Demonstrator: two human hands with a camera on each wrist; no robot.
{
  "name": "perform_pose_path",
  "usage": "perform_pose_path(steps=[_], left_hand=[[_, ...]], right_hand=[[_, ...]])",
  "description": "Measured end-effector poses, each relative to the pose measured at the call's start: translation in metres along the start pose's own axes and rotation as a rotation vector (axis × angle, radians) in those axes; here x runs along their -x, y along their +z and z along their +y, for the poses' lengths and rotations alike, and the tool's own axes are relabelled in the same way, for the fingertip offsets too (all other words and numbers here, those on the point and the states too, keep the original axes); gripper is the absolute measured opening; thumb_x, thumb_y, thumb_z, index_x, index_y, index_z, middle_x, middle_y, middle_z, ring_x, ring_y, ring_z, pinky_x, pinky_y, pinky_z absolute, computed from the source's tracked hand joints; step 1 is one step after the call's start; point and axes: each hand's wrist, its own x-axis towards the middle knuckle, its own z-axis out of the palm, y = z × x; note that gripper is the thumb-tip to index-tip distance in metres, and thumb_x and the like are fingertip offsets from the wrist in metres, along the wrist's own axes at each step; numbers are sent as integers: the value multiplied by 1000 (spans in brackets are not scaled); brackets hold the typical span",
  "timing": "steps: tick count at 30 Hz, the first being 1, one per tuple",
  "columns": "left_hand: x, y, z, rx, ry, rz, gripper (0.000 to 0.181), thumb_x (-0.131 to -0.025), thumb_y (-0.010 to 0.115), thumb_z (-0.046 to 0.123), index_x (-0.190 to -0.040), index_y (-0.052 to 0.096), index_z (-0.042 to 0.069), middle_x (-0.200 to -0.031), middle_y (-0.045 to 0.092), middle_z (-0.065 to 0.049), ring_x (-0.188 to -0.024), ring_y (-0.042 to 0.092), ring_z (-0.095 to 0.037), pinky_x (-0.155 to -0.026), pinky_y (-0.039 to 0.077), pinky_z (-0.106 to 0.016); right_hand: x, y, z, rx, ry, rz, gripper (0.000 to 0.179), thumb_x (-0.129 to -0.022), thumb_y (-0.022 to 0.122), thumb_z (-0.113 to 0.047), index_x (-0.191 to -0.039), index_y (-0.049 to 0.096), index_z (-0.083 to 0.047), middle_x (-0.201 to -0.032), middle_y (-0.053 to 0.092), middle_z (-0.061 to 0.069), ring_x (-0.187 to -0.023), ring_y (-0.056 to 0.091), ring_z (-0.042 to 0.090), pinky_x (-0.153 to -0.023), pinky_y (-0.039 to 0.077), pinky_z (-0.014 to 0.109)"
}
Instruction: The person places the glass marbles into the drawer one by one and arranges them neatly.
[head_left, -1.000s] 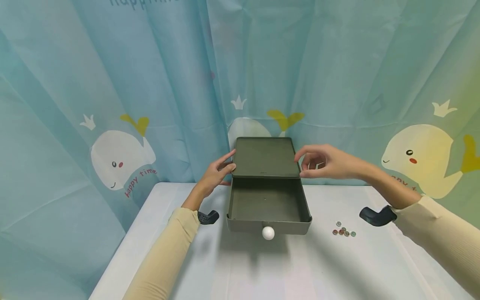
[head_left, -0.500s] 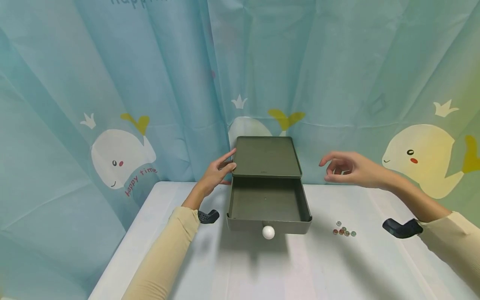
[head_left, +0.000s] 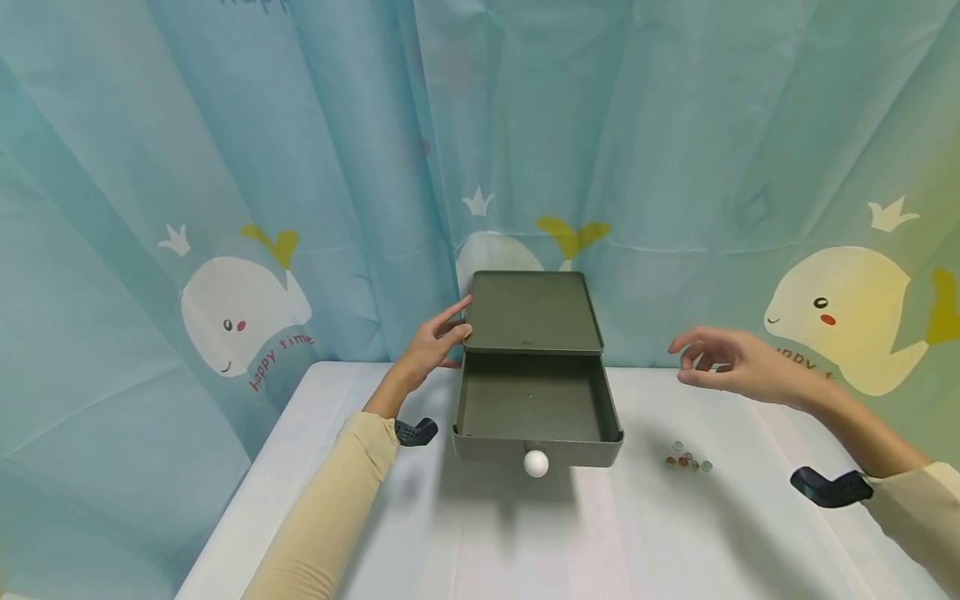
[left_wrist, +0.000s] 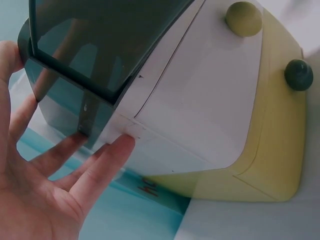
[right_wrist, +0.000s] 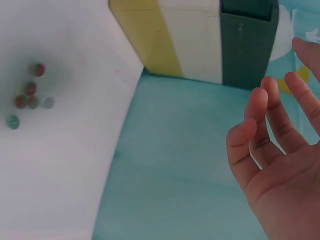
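Yellow bottom drawer [left_wrist: 277,120], wrist views only

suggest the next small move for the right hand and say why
Probably lower the right hand to the small marbles: it hangs in the air holding nothing, they lie loose on the table, the top drawer is pulled open, and the left hand touches the drawer unit's side, perhaps to steady it.

Red lettering [head_left: 281,364] under the left whale [head_left: 251,296] on the curtain [head_left: 360,167] reads "happy time"; beneath the right whale [head_left: 855,287], matching red words [head_left: 805,362] show only as "appy t". Darker letters [head_left: 257,4] above, cropped, read "Happ". The dark green box [head_left: 532,307] bears a mark [head_left: 527,342] too small to read.
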Motion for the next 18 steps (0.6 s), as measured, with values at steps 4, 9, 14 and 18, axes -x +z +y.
perform_pose_path(steps=[4, 9, 14, 18], left_hand=[[0, 0, 0, -5, 2, 1, 60, -104, 58, 36, -160, 37, 36, -159, 39, -15, -136, 48, -40, -94, 55, -58], [-1, 0, -1, -2, 4, 0, 60, -104, 58, 36, -160, 38, 35, -160, 39, -15, -136, 48, -40, -94, 55, -58], [-1, 0, 0, 1, 1, 4, 60, -103, 60, 37, -160, 39, 37, -159, 39, -14, -136, 49, -39, -93, 56, -57], [-1, 0, 0, -1, -3, 4, 61, -103, 59, 37, -160, 38, 36, -160, 38, -15, -136, 48, -39, -94, 55, -58]], right_hand=[[12, 6, 12, 27, 10, 31, 28, -95, 75, -11, -122, 65, -15, -99, 68, 4, -83, 68, 16, -67, 56, 29], [29, 16, 31, 38, 37, 75, 29, -94, 76, -11, -120, 66, -16, -101, 65, 1, -86, 67, 13, -67, 55, 27], [48, 31, 56, 62, 69, 118, 31, -92, 78, -11, -120, 66, -17, -99, 64, 0, -83, 67, 11, -67, 53, 25], [60, 40, 72, 65, 100, 135, 30, -92, 78, -10, -120, 66, -16, -98, 64, -1, -83, 66, 10, -67, 52, 25]])
